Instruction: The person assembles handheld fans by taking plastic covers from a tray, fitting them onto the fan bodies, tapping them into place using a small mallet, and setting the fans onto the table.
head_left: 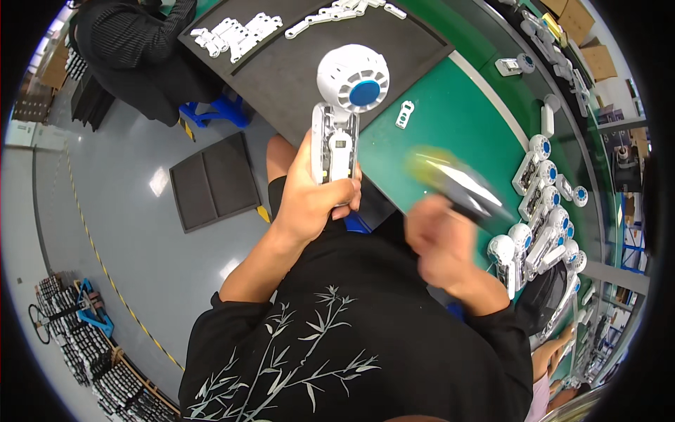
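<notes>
My left hand [313, 190] grips a white handheld fan [339, 151] by its handle, the round head up. A blue disc marks the head's centre, and the handle's front shows a pale strip with a small dark window and clear, uncovered sides. To the right, my right hand [441, 240] is smeared by motion, its fingers curled at a dark, shiny tool [472, 191] with a yellow-green end. That tool is too blurred to name exactly; it is over the green tabletop [383, 158]. A small white cover plate [405, 114] lies on the tabletop beyond.
A dark tray [281, 77] at the far side holds several white parts [238, 36]. Several white fans [545, 204] crowd the table's right side. A person in dark clothes [133, 56] is at far left; another empty-looking tray [214, 181] lies on the floor.
</notes>
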{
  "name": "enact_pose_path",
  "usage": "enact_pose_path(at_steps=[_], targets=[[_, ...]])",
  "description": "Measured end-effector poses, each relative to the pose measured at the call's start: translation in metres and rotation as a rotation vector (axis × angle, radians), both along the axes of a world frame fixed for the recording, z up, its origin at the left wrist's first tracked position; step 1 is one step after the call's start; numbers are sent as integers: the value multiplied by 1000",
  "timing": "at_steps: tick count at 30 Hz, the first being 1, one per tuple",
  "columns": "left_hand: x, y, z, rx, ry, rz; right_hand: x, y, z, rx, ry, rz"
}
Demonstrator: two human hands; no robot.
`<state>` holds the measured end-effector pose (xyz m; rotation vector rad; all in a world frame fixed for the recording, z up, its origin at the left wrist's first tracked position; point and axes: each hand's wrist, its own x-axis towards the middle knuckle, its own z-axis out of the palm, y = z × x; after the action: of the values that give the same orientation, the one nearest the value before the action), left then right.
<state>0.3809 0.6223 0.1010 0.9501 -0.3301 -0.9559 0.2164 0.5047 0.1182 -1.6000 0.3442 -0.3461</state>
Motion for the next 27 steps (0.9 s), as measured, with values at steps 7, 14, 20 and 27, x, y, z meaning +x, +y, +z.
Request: enact_pose_path(at_steps=[7,14,20,27], targets=[[5,-5,-11,-25,-45,-38,23,-10,4,-320,171,60],[17,-3,-30,-143,117,52,7,-69,-16,-298,417,-376],[18,-7,-57,-58,215,-15,8,-69,-50,-991,94,-582],[12,-14,-93,-228,308,-341,34,17,-52,297,68,-38]])
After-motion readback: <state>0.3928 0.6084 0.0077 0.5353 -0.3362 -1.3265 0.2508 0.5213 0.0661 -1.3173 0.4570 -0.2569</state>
